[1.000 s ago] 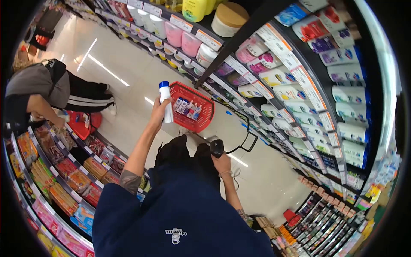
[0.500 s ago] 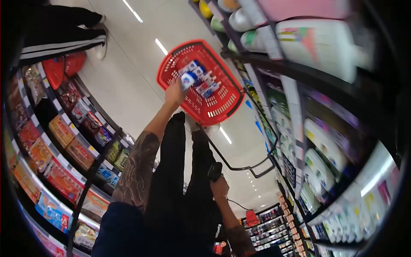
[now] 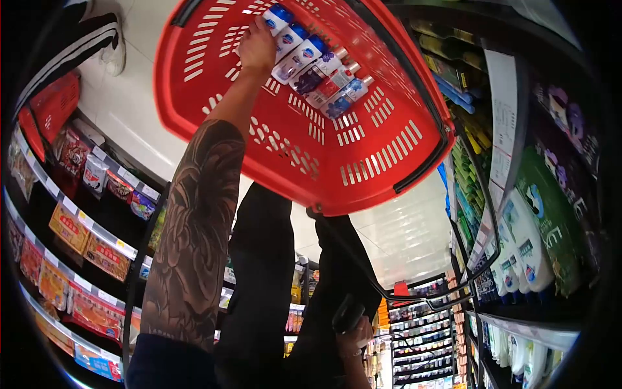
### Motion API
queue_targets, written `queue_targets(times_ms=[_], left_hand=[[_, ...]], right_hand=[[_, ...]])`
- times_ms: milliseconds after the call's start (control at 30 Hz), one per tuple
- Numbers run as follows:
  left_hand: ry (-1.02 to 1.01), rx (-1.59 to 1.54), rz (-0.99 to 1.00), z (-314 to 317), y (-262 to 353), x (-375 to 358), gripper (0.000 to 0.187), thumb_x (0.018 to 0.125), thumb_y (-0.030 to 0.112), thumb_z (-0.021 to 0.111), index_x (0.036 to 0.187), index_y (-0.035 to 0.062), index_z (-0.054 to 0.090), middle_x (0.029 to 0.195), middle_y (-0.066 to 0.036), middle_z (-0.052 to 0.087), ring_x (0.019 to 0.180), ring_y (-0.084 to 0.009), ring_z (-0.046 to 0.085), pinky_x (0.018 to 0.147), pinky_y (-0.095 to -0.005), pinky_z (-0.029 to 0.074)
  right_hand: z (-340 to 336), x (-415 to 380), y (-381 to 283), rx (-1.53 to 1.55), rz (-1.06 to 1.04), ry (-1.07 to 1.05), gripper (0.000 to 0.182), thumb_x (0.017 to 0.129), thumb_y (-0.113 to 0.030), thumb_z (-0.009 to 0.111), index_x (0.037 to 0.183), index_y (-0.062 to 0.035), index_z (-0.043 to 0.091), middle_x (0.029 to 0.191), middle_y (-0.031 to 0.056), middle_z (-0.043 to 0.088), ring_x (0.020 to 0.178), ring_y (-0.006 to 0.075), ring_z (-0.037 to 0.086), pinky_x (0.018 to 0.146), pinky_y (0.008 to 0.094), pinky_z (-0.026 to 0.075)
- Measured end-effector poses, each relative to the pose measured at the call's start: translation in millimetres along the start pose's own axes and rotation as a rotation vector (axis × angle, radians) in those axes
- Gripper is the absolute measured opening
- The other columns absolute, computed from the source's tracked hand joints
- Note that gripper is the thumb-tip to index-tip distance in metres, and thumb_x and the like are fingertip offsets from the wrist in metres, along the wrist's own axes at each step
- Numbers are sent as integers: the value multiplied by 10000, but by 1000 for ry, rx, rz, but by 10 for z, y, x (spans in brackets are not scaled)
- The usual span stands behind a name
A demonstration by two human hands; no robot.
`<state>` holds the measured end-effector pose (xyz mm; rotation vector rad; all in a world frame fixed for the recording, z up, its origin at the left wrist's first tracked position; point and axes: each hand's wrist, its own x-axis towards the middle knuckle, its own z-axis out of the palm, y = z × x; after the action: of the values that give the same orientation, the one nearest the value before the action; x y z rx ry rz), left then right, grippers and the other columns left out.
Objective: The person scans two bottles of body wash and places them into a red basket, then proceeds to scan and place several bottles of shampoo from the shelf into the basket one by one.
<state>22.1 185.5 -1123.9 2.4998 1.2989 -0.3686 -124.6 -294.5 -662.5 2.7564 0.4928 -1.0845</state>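
The shelves [image 3: 518, 214] of bottles stand on my right and the snack racks [image 3: 71, 240] on my left, the floor [image 3: 139, 110] pale between them. The red basket [image 3: 337, 155] sits on that floor just ahead of my legs — my left hand [image 3: 257, 48] is down inside it, its grip closed round a white bottle with a blue cap [image 3: 277, 15], set at the end of the row of bottles [image 3: 317, 68] lying side by side. I judge this the placing step; next calls for letting go cleanly. My right hand [image 3: 355, 334] hangs low, grip closed on a dark scanner [image 3: 345, 316].
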Motion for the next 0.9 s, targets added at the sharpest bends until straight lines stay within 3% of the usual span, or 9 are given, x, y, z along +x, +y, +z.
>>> queue_targets(times_ms=[200, 233, 333, 433, 533, 567, 667, 700, 900], left_hand=[[76, 110, 95, 198, -44, -73, 606, 891, 166, 571, 1431, 183, 297, 1360, -164, 424, 1140, -359, 557, 795, -444, 569], [48, 70, 50, 185, -29, -94, 637, 902, 151, 547, 1462, 278, 271, 1403, -151, 396, 1193, -353, 521, 810, -465, 564], [67, 65, 197, 256, -174, -105, 606, 905, 92, 515, 1448, 269, 313, 1388, -145, 421, 1224, -357, 490, 853, -453, 553], [107, -40, 295, 376, -282, -117, 691, 827, -5, 547, 1431, 267, 353, 1403, -156, 411, 1243, -358, 469, 968, -487, 468], [63, -186, 201, 464, -260, -63, 713, 800, -44, 546, 1418, 264, 368, 1398, -200, 398, 1274, -358, 439, 1015, -499, 422], [114, -216, 230, 453, -260, -29, 682, 783, -51, 565, 1383, 231, 401, 1331, -235, 461, 1205, -385, 498, 967, -496, 449], [-23, -358, 162, 380, -305, 43, 618, 792, -31, 579, 1342, 207, 427, 1240, -243, 536, 1096, -416, 564, 904, -496, 472], [-11, -350, 118, 310, -287, 47, 561, 813, 34, 626, 1319, 193, 441, 1118, -225, 595, 983, -436, 603, 853, -513, 480], [140, -153, 187, 215, -263, -33, 527, 846, 160, 661, 1327, 207, 452, 1143, -197, 562, 1042, -364, 561, 923, -475, 429]], right_hand=[[29, -3, -9, -3, 16, -42, 435, 631, -208, 760, 924, -34, 490, 724, 128, 524, 614, 351, 554, 539, 457, 417], [31, 12, -24, 3, 19, -33, 428, 634, -199, 757, 926, -35, 490, 723, 126, 521, 613, 350, 554, 537, 458, 411], [40, 8, -56, -2, 13, -35, 389, 641, -178, 747, 907, -44, 496, 716, 122, 518, 615, 344, 555, 536, 454, 405], [-25, 109, -200, -59, 47, -49, 346, 652, -164, 737, 874, -53, 497, 711, 117, 516, 612, 338, 555, 534, 442, 407], [-32, 150, -233, -83, 23, -5, 315, 664, -155, 731, 846, -56, 493, 698, 113, 512, 605, 336, 554, 527, 436, 405], [-31, 142, -226, -63, 21, -8, 313, 668, -153, 729, 846, -53, 491, 695, 114, 511, 601, 337, 552, 527, 438, 403], [-18, 94, -208, -29, 8, -5, 315, 674, -151, 727, 848, -44, 487, 687, 119, 508, 594, 339, 548, 527, 441, 400], [-17, 87, -212, -34, -6, 2, 321, 673, -153, 730, 850, -40, 487, 686, 121, 507, 592, 339, 547, 526, 443, 400], [63, 19, -115, -15, -31, 35, 351, 662, -169, 747, 853, -30, 487, 684, 122, 496, 581, 341, 540, 513, 443, 399]])
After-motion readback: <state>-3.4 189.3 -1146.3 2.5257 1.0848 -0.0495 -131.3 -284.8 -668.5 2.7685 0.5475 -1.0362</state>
